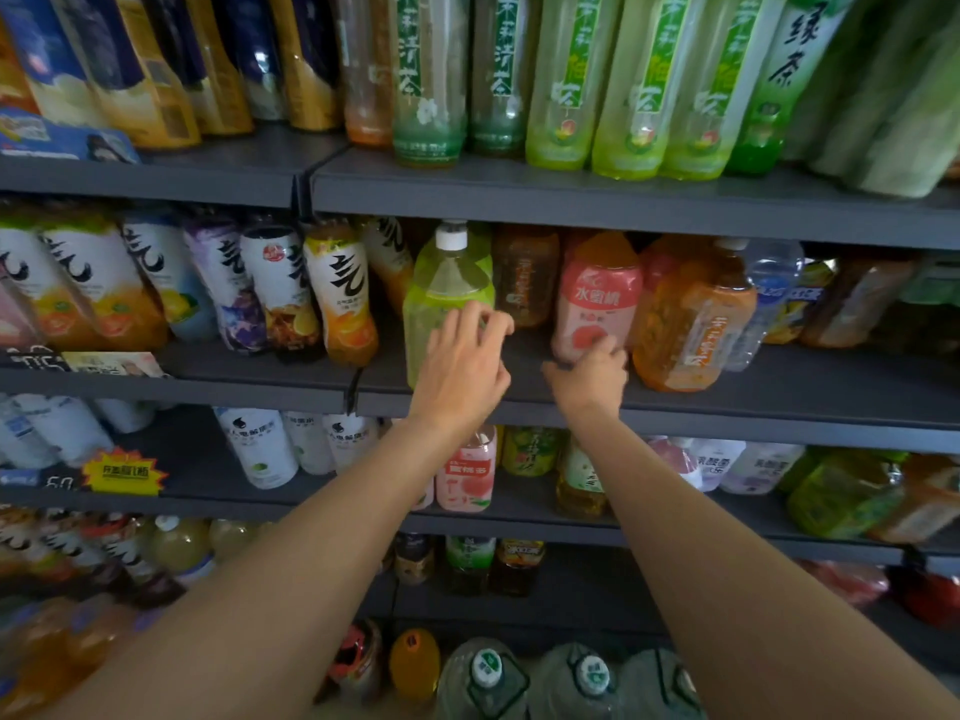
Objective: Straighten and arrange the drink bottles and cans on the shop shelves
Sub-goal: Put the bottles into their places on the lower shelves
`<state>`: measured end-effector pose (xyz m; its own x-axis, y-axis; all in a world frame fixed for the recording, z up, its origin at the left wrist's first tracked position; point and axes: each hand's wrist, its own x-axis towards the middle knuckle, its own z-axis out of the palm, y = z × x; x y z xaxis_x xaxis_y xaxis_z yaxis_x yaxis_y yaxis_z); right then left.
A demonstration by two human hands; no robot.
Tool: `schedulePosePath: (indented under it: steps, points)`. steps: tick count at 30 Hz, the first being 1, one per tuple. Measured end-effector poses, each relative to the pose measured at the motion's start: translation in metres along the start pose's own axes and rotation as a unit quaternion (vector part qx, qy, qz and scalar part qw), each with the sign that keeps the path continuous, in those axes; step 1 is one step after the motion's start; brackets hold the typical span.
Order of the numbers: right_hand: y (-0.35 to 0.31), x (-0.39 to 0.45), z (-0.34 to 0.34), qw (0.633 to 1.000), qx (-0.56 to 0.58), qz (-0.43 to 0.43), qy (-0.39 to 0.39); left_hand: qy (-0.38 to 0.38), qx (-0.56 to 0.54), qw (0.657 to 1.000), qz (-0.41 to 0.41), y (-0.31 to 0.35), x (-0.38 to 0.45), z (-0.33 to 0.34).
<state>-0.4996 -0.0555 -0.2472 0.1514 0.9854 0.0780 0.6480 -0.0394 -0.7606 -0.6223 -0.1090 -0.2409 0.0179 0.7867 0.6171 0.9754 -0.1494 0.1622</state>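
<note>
A light green bottle [441, 288] with a white cap stands on the second shelf [779, 387] from the top. My left hand [462, 363] wraps its lower front, fingers curled on the label. To its right stands a pink peach drink bottle [597, 293]. My right hand [589, 374] grips its base at the shelf surface. A dark brown tea bottle [524, 272] sits further back between the two. An orange juice bottle [691, 314] leans just right of the pink one.
White-labelled bottles [332, 293] line the same shelf to the left. Tall green tea bottles [571, 80] fill the shelf above. Lower shelves hold white bottles [260, 446], a pink bottle [467, 475], and large water bottles [488, 678] at the bottom. A yellow price tag [124, 472] sticks out at left.
</note>
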Motion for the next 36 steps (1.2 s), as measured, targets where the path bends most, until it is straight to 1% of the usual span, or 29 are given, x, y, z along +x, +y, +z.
schedulePosePath:
  steps: [1,3,7,10,15,17,19,22,25,27,32,34,36]
  points:
    - [0.002,0.003,-0.01,0.999,0.018,0.027,0.04,-0.014,-0.005,1.0,0.005,0.008,0.002,0.002]
    - [0.008,0.015,-0.033,0.992,0.042,0.076,0.091,-0.045,-0.015,0.999,0.009,0.029,0.012,0.006]
    - [0.029,0.045,-0.066,0.981,0.052,0.118,0.145,-0.107,-0.029,0.994,0.022,0.066,0.038,0.023]
    - [0.043,0.068,-0.081,0.982,0.058,0.111,0.139,-0.141,-0.022,0.989,0.03,0.085,0.055,0.044]
    - [0.058,0.1,-0.092,0.987,0.078,0.099,0.098,-0.196,-0.013,0.981,0.002,0.098,0.08,0.073]
    - [0.06,0.105,-0.091,0.989,0.087,0.091,0.081,-0.216,-0.006,0.976,0.018,0.102,0.086,0.079]
    - [0.061,0.107,-0.09,0.988,0.094,0.082,0.089,-0.236,0.009,0.971,0.032,0.106,0.089,0.084]
    - [0.06,0.1,-0.088,0.982,0.08,0.103,0.137,-0.268,0.028,0.963,0.027,0.111,0.09,0.086]
    - [0.06,0.091,-0.087,0.974,0.057,0.132,0.175,-0.266,0.03,0.963,0.027,0.109,0.09,0.083]
    - [0.062,0.085,-0.087,0.972,0.052,0.13,0.187,-0.25,0.019,0.968,0.029,0.107,0.087,0.08]
    - [0.057,0.059,-0.078,0.98,0.043,0.097,0.17,-0.207,0.022,0.977,0.04,0.096,0.062,0.065]
    - [0.049,0.046,-0.069,0.984,0.037,0.081,0.156,-0.173,0.033,0.983,0.048,0.085,0.052,0.058]
    - [0.038,0.034,-0.056,0.987,0.033,0.064,0.141,-0.115,0.037,0.991,0.058,0.072,0.044,0.047]
